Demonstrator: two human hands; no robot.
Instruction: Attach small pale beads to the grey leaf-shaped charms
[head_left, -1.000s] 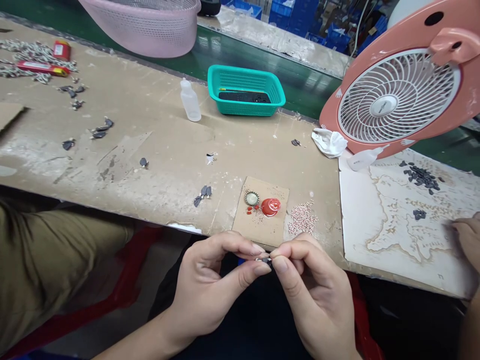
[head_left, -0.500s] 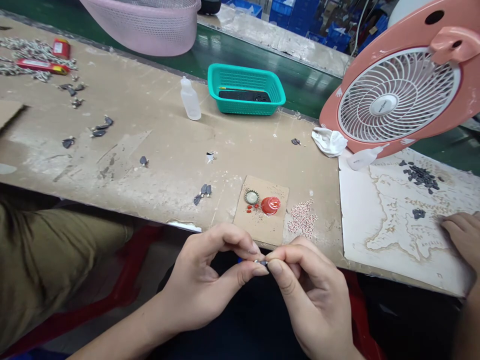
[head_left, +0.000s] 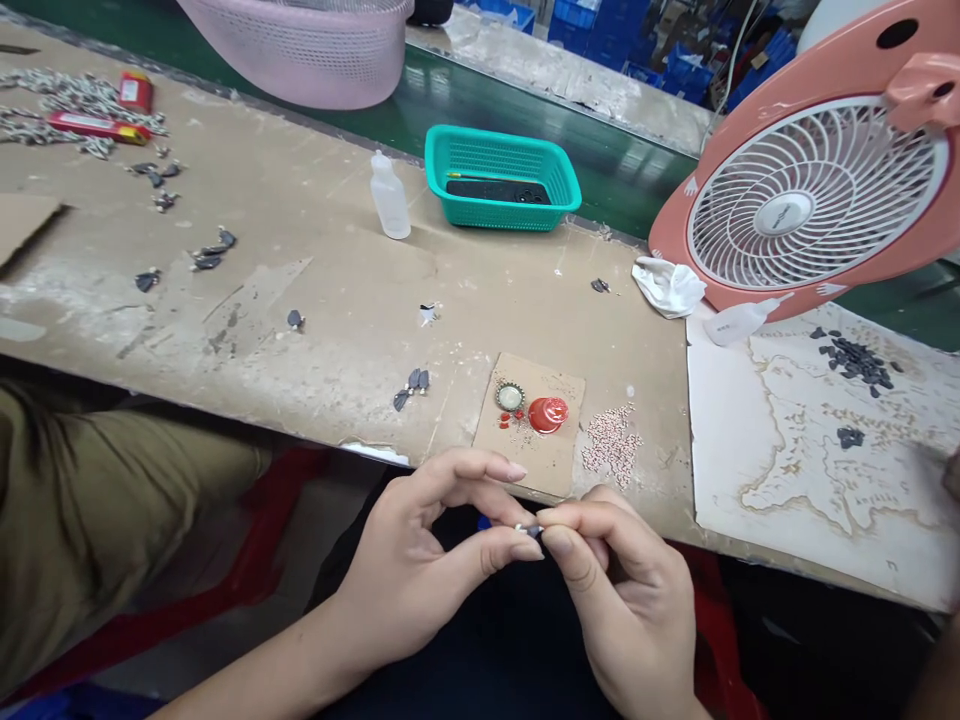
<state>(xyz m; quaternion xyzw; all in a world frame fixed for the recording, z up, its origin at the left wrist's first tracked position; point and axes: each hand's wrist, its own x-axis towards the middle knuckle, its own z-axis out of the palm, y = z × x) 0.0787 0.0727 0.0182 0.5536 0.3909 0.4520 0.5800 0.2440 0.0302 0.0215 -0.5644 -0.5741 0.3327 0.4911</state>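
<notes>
Close to my body, just below the table's front edge, both hands meet at a small dark grey stone-like pendant (head_left: 533, 530) with a pale fitting at one end. My left hand (head_left: 420, 560) has it between thumb and middle finger, its index finger raised clear. The thumb and index finger of my right hand (head_left: 622, 590) pinch its right end. Fingertips cover part of it. Beyond my hands lies a cardboard square (head_left: 491, 440) bearing a bottle cap (head_left: 511, 397) and a glossy red cap-like piece (head_left: 548, 414). Small pinkish beads (head_left: 613, 445) lie scattered to its right.
A turquoise basket (head_left: 502, 218) holds a dark phone-like object. Left of it stands a white squeeze bottle (head_left: 390, 200). A pink fan (head_left: 679, 235) leans at back right, beside a map-printed sheet (head_left: 720, 440) with dark pieces (head_left: 859, 362). Another person's leg (head_left: 112, 480) is at left.
My left index finger has lifted off the pendant, showing more of it. The other person's hand at right has drawn back toward the frame edge. The view has shifted slightly.
</notes>
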